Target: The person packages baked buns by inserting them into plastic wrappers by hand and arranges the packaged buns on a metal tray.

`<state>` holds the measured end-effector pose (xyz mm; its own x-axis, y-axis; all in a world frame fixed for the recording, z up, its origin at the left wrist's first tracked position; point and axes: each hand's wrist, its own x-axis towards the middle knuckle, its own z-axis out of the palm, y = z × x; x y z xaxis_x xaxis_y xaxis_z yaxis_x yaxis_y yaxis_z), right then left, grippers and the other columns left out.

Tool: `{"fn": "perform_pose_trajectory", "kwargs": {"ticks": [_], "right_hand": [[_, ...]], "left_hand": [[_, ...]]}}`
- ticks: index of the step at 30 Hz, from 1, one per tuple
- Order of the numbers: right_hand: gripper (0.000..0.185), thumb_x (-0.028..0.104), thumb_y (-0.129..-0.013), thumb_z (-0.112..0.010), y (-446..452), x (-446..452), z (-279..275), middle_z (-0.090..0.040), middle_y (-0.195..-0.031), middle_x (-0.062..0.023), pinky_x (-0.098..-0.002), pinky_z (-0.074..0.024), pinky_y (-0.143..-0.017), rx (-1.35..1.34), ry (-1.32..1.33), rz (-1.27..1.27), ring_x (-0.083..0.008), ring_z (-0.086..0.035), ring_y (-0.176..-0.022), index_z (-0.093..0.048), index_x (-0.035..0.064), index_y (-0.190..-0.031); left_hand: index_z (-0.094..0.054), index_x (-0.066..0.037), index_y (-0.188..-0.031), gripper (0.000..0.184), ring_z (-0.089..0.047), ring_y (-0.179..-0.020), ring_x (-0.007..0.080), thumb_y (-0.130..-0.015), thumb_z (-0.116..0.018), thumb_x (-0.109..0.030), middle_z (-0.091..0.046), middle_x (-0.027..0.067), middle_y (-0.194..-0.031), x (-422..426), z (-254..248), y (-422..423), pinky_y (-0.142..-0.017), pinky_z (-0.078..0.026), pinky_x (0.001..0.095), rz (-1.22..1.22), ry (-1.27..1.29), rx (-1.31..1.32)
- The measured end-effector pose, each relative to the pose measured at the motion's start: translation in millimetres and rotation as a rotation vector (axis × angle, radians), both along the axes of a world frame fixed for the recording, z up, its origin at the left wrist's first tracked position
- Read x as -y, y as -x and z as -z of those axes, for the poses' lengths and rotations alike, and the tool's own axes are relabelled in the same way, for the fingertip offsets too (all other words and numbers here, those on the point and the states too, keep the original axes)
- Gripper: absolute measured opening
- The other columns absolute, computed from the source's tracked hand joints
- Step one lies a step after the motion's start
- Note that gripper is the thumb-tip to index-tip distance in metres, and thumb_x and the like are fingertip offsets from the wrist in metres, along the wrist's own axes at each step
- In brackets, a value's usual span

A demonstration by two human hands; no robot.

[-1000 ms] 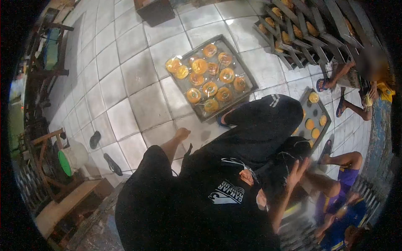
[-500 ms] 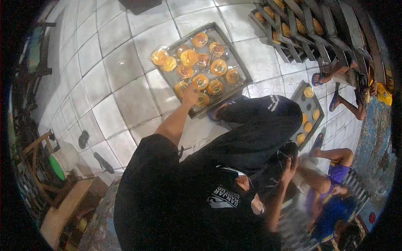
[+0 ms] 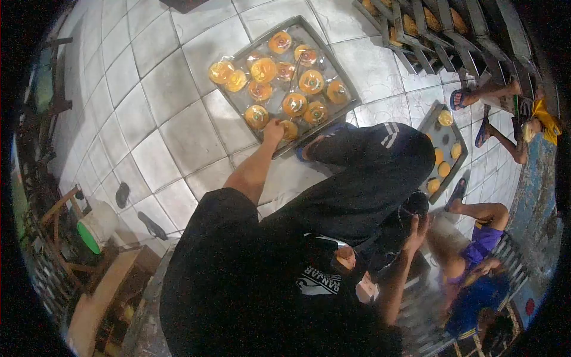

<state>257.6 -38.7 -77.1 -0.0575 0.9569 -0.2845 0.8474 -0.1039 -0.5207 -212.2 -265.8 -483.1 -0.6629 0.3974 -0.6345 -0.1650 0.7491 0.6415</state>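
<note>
My left hand (image 3: 273, 132) reaches over the near edge of a dark metal tray (image 3: 351, 89) on the floor. Its fingers are closed on the edge of a wrapped round bun (image 3: 289, 130). Several more orange-brown buns in clear plastic, such as one bun (image 3: 256, 117), lie about the tray, some overlapping. My right hand (image 3: 416, 233) is beside my bent leg, against dark cloth, with its fingers apart and no bun in them.
A second tray (image 3: 429, 123) with several buns lies beyond my knee. Stacked trays (image 3: 443, 35) of buns stand at upper right. A person in purple shorts (image 3: 480, 241) sits at right. Sandals (image 3: 152, 226), a white bucket (image 3: 101, 225) and a wooden bench (image 3: 107, 291) are at left.
My left hand has moved from above the floor to the tray and its fingers have closed on a bun. My right hand has come closer to my leg. The view has shifted.
</note>
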Motion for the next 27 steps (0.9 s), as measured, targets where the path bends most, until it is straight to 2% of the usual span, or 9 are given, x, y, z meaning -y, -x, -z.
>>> {"fn": "perform_pose_trajectory", "kwargs": {"ticks": [2, 5, 7, 9, 11, 18, 21, 23, 27], "right_hand": [[0.061, 0.034, -0.1, -0.064, -5, -1, 8, -0.036, -0.159, -0.0189, -0.0424, -0.0254, -0.12, -0.058, 0.003, 0.012, -0.0311, -0.032, -0.147, -0.045, 0.0027, -0.149], [0.06, 0.036, -0.101, -0.063, 3, 0, 6, -0.037, -0.158, -0.0185, -0.0433, -0.0261, -0.12, -0.126, 0.03, 0.06, -0.032, -0.033, -0.147, -0.046, 0.0036, -0.149], [0.06, 0.037, -0.101, -0.062, 1, 2, 7, -0.038, -0.157, -0.018, -0.0437, -0.0265, -0.12, -0.139, 0.054, 0.097, -0.0323, -0.034, -0.147, -0.046, 0.0043, -0.148], [0.059, 0.037, -0.101, -0.062, -8, 2, 14, -0.04, -0.156, -0.0163, -0.0437, -0.0264, -0.12, -0.051, -0.099, -0.104, -0.0323, -0.035, -0.146, -0.047, 0.0052, -0.148], [0.059, 0.037, -0.101, -0.063, -12, 3, 14, -0.04, -0.157, -0.0156, -0.0435, -0.0261, -0.12, -0.055, -0.058, -0.045, -0.032, -0.035, -0.146, -0.047, 0.0055, -0.149], [0.06, 0.034, -0.101, -0.063, -5, 2, 8, -0.04, -0.157, -0.0154, -0.0422, -0.0243, -0.121, -0.079, 0.014, 0.023, -0.0315, -0.035, -0.146, -0.046, 0.0026, -0.149], [0.06, 0.033, -0.101, -0.063, -7, 1, 11, -0.04, -0.158, -0.0155, -0.0416, -0.0237, -0.121, -0.077, 0.02, 0.035, -0.0306, -0.035, -0.146, -0.046, 0.0008, -0.149], [0.06, 0.033, -0.101, -0.063, -6, 1, 13, -0.04, -0.158, -0.0157, -0.0416, -0.0235, -0.121, -0.098, 0.017, 0.056, -0.0303, -0.035, -0.146, -0.046, 0.0005, -0.149], [0.059, 0.032, -0.1, -0.064, -15, -1, 20, -0.039, -0.158, -0.0158, -0.0414, -0.023, -0.121, -0.135, 0.047, 0.074, -0.0301, -0.035, -0.146, -0.047, 0.0002, -0.148]], "left_hand": [[-0.069, -0.003, -0.116, 0.04, -0.068, -0.106, 0.0362, -0.096, -0.059, -0.036, -0.071, 0.0177, -0.116, 6, -51, -1, -0.087, -0.055, 0.0465, 0.311, 0.216, -0.09], [-0.072, -0.008, -0.108, 0.03, -0.067, -0.106, 0.0408, -0.092, -0.06, -0.03, -0.071, 0.0215, -0.111, 56, 20, -28, -0.088, -0.054, 0.0502, 0.594, 0.131, -0.205], [-0.072, -0.009, -0.105, 0.028, -0.066, -0.108, 0.0419, -0.092, -0.059, -0.029, -0.071, 0.0226, -0.112, 58, -13, -31, -0.088, -0.054, 0.0521, 0.86, 0.099, -0.232], [-0.072, -0.009, -0.106, 0.029, -0.066, -0.11, 0.0415, -0.093, -0.057, -0.03, -0.07, 0.0223, -0.114, 55, -44, -45, -0.088, -0.054, 0.0527, 1.038, 0.102, -0.215], [-0.068, -0.007, -0.11, 0.028, -0.067, -0.11, 0.0401, -0.097, -0.049, -0.024, -0.07, 0.0228, -0.113, 54, -52, -60, -0.088, -0.055, 0.053, 0.731, 0.211, -0.138], [-0.063, -0.004, -0.122, 0.036, -0.068, -0.103, 0.0431, -0.097, -0.049, -0.026, -0.068, 0.0263, -0.115, 13, -70, -67, -0.086, -0.055, 0.0544, 0.665, 0.078, -0.203], [-0.063, 0.0, -0.122, 0.039, -0.068, -0.104, 0.0426, -0.1, -0.051, -0.03, -0.069, 0.0255, -0.115, -10, -95, -57, -0.086, -0.055, 0.0544, 0.744, 0.266, -0.108], [-0.063, -0.001, -0.123, 0.04, -0.069, -0.101, 0.0407, -0.102, -0.049, -0.032, -0.069, 0.025, -0.115, -14, -102, -43, -0.083, -0.057, 0.0511, 0.462, 0.399, -0.033], [-0.068, -0.001, -0.115, 0.044, -0.071, -0.096, 0.0376, -0.091, -0.07, -0.036, -0.072, 0.0245, -0.1, 50, 12, -35, -0.082, -0.056, 0.0471, 0.094, 0.038, -0.318]]}}
